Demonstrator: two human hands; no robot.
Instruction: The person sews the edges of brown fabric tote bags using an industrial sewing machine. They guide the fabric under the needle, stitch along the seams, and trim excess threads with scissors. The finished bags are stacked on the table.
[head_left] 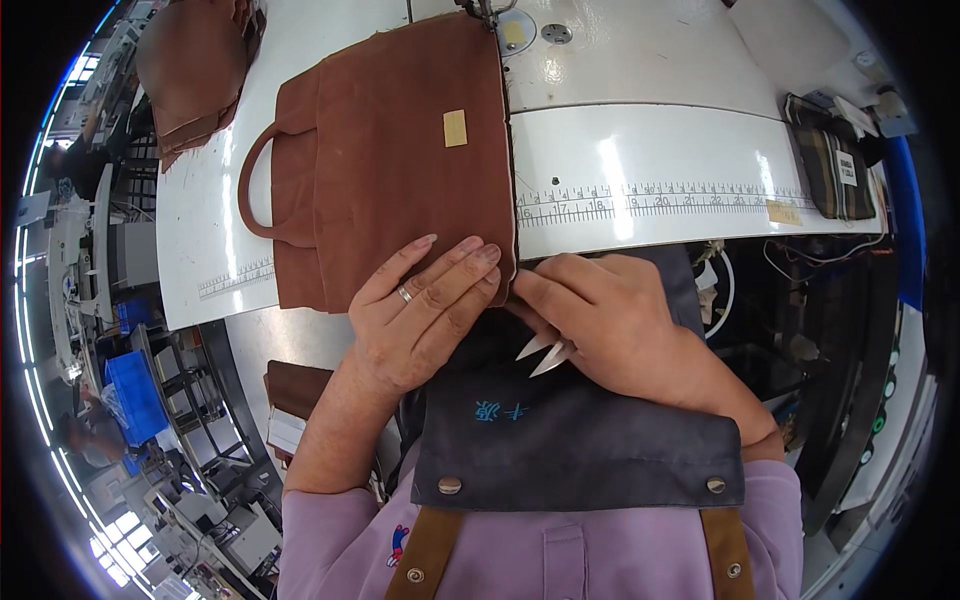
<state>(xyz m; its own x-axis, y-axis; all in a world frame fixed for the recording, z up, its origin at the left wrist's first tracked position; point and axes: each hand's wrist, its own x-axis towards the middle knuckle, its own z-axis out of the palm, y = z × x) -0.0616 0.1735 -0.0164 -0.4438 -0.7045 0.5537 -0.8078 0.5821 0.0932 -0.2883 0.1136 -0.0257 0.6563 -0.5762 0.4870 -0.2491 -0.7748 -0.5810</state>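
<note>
A reddish-brown fabric bag [400, 140] lies flat on the white sewing table, its looped handle [258, 185] pointing left. A small tan patch [455, 128] sits on its upper right part. My left hand [425, 310] rests flat on the bag's near right corner, fingers stretched out, a ring on one of them. At that same corner, my right hand [605, 315] is closed, thumb and forefinger pinching the bag's edge. Two pointed blades of thread snips [545, 357] stick out from under its curled fingers; their handles are hidden in the palm.
The sewing machine's needle area [485, 10] is at the bag's far right corner. A printed ruler [660, 200] runs along the table's near edge. A striped pouch [835, 160] lies at the right, stacked brown pieces [195, 70] at the far left. My dark apron [580, 450] hangs below.
</note>
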